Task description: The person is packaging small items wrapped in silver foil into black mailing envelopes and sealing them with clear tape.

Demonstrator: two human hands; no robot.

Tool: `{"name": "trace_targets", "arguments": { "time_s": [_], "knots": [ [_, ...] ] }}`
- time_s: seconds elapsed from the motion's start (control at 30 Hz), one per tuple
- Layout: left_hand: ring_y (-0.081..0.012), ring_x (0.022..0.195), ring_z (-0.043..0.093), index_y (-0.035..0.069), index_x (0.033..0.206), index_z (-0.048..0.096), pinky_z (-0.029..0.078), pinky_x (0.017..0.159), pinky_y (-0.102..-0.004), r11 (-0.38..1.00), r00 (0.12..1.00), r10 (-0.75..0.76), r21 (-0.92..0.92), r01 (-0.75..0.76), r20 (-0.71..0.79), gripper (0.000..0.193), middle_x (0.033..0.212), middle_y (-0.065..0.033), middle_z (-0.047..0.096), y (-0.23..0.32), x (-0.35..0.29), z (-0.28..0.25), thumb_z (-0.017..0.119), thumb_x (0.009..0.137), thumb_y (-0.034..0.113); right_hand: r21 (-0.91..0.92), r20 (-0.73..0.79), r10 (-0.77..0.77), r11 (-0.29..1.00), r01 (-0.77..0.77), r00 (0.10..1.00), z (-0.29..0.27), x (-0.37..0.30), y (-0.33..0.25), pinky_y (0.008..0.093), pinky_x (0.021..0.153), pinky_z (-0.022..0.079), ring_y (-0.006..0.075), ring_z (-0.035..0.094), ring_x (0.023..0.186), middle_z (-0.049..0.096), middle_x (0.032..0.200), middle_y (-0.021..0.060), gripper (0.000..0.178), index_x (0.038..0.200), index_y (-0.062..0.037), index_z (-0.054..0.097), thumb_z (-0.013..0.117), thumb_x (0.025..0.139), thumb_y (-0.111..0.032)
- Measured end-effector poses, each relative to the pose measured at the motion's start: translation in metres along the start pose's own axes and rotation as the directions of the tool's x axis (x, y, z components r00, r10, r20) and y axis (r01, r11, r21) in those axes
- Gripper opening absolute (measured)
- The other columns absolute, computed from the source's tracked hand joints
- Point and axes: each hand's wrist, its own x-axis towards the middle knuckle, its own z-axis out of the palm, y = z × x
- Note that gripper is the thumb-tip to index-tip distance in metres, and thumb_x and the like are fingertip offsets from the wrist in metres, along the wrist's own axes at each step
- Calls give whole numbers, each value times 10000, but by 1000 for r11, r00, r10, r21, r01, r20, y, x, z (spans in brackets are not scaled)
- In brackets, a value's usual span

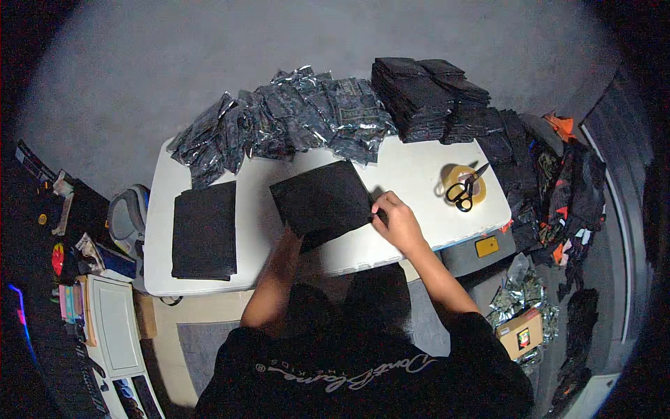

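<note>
A flat black rectangular piece (321, 199), fabric-like, lies tilted over the middle of the white table. My right hand (398, 220) pinches its right edge between thumb and fingers. My left hand (292, 237) is at its lower left corner, dark and blurred, with its fingers hidden by the black piece. To the left rests a stack of similar black pieces (204, 232), slightly uneven at its edges. Black scissors (462, 194) lie across a roll of yellowish tape (474, 183), to the right of my right hand.
Shiny clear plastic packets (279, 115) with dark contents are heaped along the table's far edge. Tall stacks of folded black pieces (419, 101) stand at the back right. A grey container (460, 257) with a yellow phone-shaped item (487, 246) sits below the right side of the white table (419, 181).
</note>
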Motion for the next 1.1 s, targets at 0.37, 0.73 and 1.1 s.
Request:
{"name": "trace_targets", "arguments": {
  "time_s": [0.37,0.73,1.1],
  "knots": [
    [-218,1135,672,15,1348,600,524,1022,-413,1000,981,3,2,-4,196,356,1299,-121,680,21,11,52,544,1043,189,-26,-15,-1,1000,1,1000,-5,-12,-7,472,847,553,398,664,956,603,1052,162,170,925,-40,635,723,781,-63],
    [-215,1154,670,1,1372,591,521,1040,-419,1000,932,2,9,-6,361,379,1326,-126,676,57,66,63,549,1039,176,14,27,-5,1000,4,1000,-1,-13,-17,458,799,547,381,665,894,593,1018,160,167,918,-39,613,716,789,-62],
    [-213,1172,668,-13,1396,581,518,1058,-426,1000,825,-6,-15,17,565,402,1353,-131,673,73,74,116,554,1035,163,-9,8,50,999,-50,999,-11,-22,-4,483,801,533,410,642,914,563,1001,169,205,949,-41,586,716,793,-65]
  ]
}}
